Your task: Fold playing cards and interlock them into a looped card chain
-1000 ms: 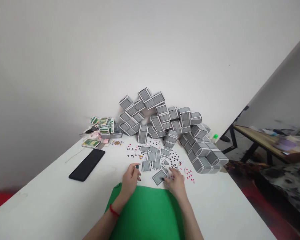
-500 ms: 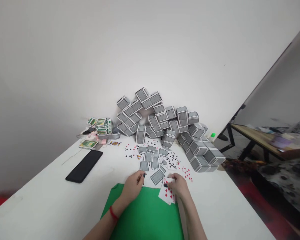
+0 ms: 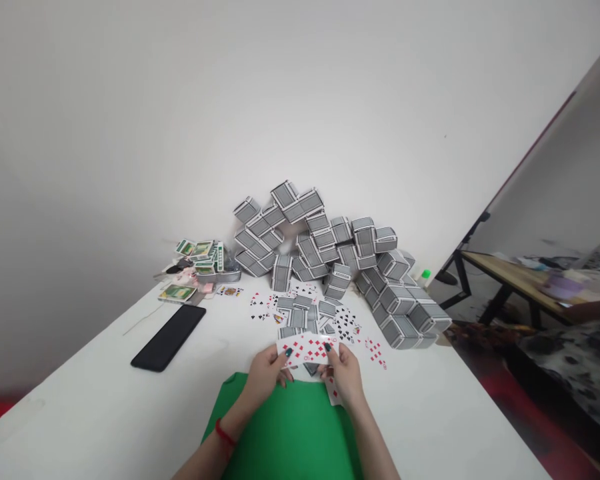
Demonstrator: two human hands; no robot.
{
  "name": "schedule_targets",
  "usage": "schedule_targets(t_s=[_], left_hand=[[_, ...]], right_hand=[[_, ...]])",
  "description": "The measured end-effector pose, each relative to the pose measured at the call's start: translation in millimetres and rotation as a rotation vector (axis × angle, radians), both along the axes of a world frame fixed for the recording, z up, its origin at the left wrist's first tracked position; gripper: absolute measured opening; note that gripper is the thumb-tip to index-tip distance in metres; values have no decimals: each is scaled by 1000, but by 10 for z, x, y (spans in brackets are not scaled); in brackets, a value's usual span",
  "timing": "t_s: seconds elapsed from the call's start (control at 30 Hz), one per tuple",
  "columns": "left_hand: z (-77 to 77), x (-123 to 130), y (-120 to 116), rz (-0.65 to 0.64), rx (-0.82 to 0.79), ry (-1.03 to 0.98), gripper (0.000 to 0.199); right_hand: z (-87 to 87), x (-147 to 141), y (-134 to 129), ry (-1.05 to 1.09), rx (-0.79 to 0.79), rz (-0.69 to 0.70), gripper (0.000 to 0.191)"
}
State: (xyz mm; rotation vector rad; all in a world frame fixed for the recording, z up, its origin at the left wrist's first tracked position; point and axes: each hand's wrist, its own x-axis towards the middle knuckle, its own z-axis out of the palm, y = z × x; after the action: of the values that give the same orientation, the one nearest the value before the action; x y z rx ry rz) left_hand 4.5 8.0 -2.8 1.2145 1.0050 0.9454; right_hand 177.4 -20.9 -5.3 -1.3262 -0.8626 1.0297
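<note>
Red diamond cards [image 3: 307, 349] are stretched sideways between my two hands, face up, above the near edge of the loose cards. My left hand [image 3: 267, 371] pinches their left end, thumb on top. At the right end, my right hand [image 3: 345, 371] grips them with its thumb on the faces. Another diamond card [image 3: 334, 392] hangs below my right hand, partly hidden by it. Face-down grey cards [image 3: 297, 317] lie scattered beyond my hands. Face-up black cards [image 3: 347, 323] and red cards [image 3: 376, 352] are spread to their right.
Stacked grey-backed card bundles [image 3: 310, 247] lean against the wall. A black phone [image 3: 169, 337] lies at left, with green card boxes [image 3: 203, 251] behind it. Green cloth [image 3: 290, 427] is at the near edge. A person in patterned clothing [image 3: 545, 367] is at far right.
My left hand was apart from the cards and now holds their left end. My right hand has brought the diamond cards up and left, turning them sideways.
</note>
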Motion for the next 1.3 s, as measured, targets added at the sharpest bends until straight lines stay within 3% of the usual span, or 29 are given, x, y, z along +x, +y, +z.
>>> schedule_targets(t_s=[0.1,0.17,0.37,0.47,0.63,0.8,0.93,1.13,1.3], left_hand=[[40,-48,63,189,-52,-107,35],[59,-62,75,257,-52,-123,36],[46,13,-74,254,138,144,31],[27,35,-128,209,211,255,30],[29,-27,-13,-7,108,142,36],[8,-123,136,12,81,32,38],[-3,-147,126,15,152,123,34],[41,-136,73,16,187,229,34],[27,-126,62,112,244,312,34]], right_hand=[[-54,-29,24,81,-5,-90,37],[-39,-107,9,160,-23,-76,35],[181,-499,-152,491,77,313,31],[171,-552,-169,515,79,278,29],[40,-429,-88,352,51,186,33],[42,-406,-76,247,39,236,40],[35,-427,-85,216,10,248,42],[-57,-379,-48,-36,-21,159,38],[-20,-382,-59,-117,44,172,37]])
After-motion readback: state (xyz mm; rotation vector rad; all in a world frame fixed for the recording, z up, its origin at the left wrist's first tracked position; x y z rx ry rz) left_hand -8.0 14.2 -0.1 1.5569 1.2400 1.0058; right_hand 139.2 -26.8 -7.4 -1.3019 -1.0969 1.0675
